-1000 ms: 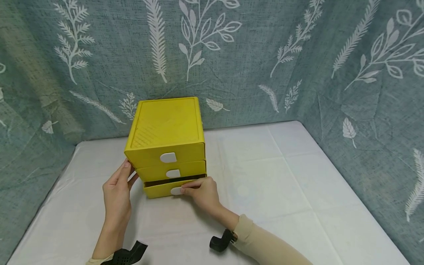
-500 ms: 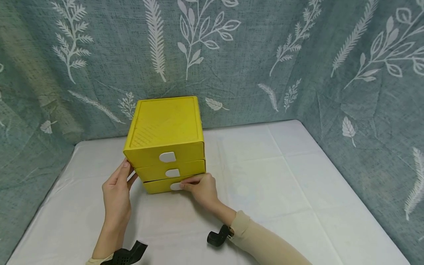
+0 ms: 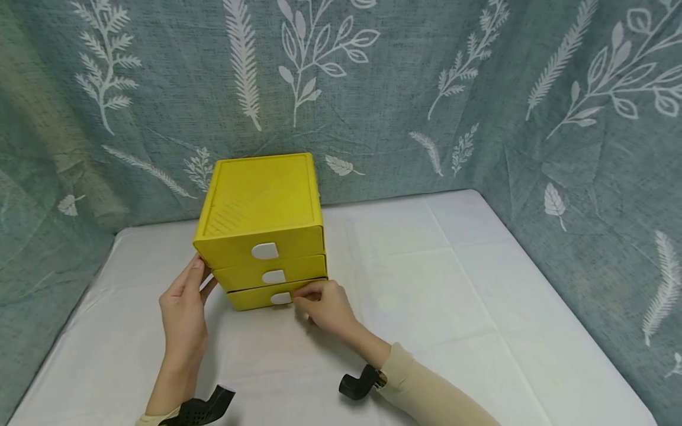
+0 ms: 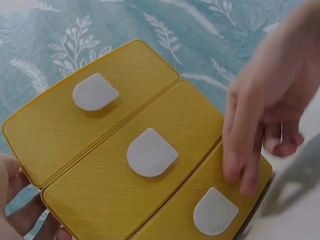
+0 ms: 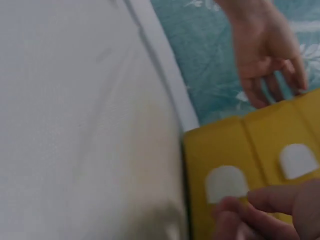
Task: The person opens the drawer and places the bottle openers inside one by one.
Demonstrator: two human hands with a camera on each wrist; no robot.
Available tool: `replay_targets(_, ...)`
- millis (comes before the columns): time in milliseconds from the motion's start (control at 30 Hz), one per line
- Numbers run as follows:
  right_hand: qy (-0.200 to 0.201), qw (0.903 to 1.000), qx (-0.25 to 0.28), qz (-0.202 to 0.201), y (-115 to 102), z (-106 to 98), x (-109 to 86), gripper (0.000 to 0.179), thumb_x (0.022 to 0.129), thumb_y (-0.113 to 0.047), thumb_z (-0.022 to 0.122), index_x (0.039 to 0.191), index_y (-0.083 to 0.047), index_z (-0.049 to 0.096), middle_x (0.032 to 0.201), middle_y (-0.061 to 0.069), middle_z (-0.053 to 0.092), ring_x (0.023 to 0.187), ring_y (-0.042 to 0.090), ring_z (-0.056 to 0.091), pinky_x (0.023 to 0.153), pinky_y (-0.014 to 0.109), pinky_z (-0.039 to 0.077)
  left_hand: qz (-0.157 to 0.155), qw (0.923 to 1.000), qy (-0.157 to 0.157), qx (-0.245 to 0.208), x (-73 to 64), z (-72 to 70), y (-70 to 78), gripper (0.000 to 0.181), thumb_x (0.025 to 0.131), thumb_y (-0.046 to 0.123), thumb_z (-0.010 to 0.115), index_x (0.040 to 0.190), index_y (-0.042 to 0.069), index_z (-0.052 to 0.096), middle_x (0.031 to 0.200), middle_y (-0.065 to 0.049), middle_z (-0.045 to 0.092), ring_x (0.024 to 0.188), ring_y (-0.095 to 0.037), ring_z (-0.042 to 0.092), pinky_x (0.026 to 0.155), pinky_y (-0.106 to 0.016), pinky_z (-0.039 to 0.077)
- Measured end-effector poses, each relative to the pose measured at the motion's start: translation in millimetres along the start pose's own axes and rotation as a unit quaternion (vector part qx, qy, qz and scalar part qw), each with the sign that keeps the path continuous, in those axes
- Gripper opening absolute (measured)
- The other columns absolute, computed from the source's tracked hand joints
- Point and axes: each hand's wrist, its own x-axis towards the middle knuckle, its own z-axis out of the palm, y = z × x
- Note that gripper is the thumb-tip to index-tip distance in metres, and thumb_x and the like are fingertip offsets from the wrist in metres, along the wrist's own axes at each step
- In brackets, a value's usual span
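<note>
A yellow cabinet (image 3: 261,195) with three stacked drawers stands on the table, each drawer front bearing a white tab handle. The bottom drawer (image 3: 253,297) sits nearly flush with the others. My left hand (image 3: 183,319) touches the cabinet's left side near the front corner; its fingers are partly hidden in the head view. My right hand (image 3: 326,307) is at the right end of the bottom drawer, beside its white handle (image 4: 215,211). In the left wrist view the right fingers are loosely bent, off the handle, and hold nothing.
The cabinet stands on a white-covered table (image 3: 426,296), left of its middle. A blue-green leaf-patterned curtain (image 3: 373,118) hangs behind and along both sides. Black wrist cameras (image 3: 358,383) sit on the wrists.
The right hand has pushed the bottom drawer in, then let go of its handle and shifted slightly right. The left hand stays at the cabinet's side. The head view has shifted a little.
</note>
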Motion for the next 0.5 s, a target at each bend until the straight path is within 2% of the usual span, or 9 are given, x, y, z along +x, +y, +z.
replay_targets(167,-0.013,0.9969,-0.069,-0.035,-13,-28,-16.1,0.013,0.092,-0.011,0.07,0.098,-0.002,0.076,0.089,0.001,0.072,0.06,0.016,0.065,0.053,0.024,0.053,0.018,0.9993,-0.006,0.033,0.4,-1.6,-0.4,0.042,0.101,0.034,0.055,0.139,0.016,0.057,0.141,-0.007,0.053,0.124,-0.02,0.051,0.092,-0.02,0.049)
replay_targets(233,-0.001,0.9932,-0.1,-0.059,-17,-40,-21.8,0.014,0.092,-0.012,0.069,0.1,-0.002,0.076,0.093,0.0,0.072,0.067,0.013,0.065,0.059,0.024,0.054,0.025,0.9971,-0.016,0.071,-1.1,-4.8,0.1,0.042,0.102,0.035,0.053,0.141,0.017,0.055,0.143,-0.005,0.052,0.125,-0.018,0.051,0.092,-0.019,0.049)
replay_targets(300,0.019,0.9899,-0.123,-0.068,-19,-54,-27.7,0.015,0.093,-0.014,0.068,0.102,-0.004,0.076,0.095,-0.001,0.072,0.073,0.012,0.063,0.062,0.025,0.053,0.04,0.9906,-0.034,0.126,-2.4,-9.9,0.0,0.043,0.104,0.034,0.05,0.144,0.018,0.051,0.144,-0.003,0.05,0.124,-0.016,0.052,0.091,-0.017,0.048)
replay_targets(367,0.046,0.9874,-0.135,-0.067,-20,-67,-33.8,0.015,0.094,-0.014,0.068,0.104,-0.006,0.075,0.096,-0.001,0.072,0.079,0.013,0.062,0.064,0.026,0.053,0.061,0.975,-0.059,0.206,-3.1,-16.5,-0.4,0.045,0.105,0.034,0.048,0.147,0.019,0.046,0.146,-0.002,0.048,0.123,-0.016,0.053,0.09,-0.014,0.047)
replay_targets(400,0.062,0.9863,-0.139,-0.064,-19,-73,-36.6,0.015,0.094,-0.015,0.068,0.104,-0.007,0.075,0.096,-0.001,0.071,0.081,0.013,0.062,0.064,0.027,0.054,0.074,0.9643,-0.075,0.243,-3.0,-20.1,-0.7,0.047,0.105,0.033,0.048,0.15,0.019,0.043,0.147,-0.003,0.047,0.124,-0.018,0.052,0.093,-0.018,0.047)
replay_targets(500,0.112,0.982,-0.143,-0.053,-13,-91,-45.5,0.015,0.092,-0.013,0.069,0.106,-0.009,0.075,0.101,0.0,0.07,0.087,0.016,0.063,0.067,0.03,0.055,0.118,0.9211,-0.12,0.351,-3.1,-30.9,-2.1,0.061,0.104,0.033,0.053,0.156,0.015,0.028,0.153,-0.013,0.037,0.132,-0.033,0.041,0.106,-0.041,0.04)
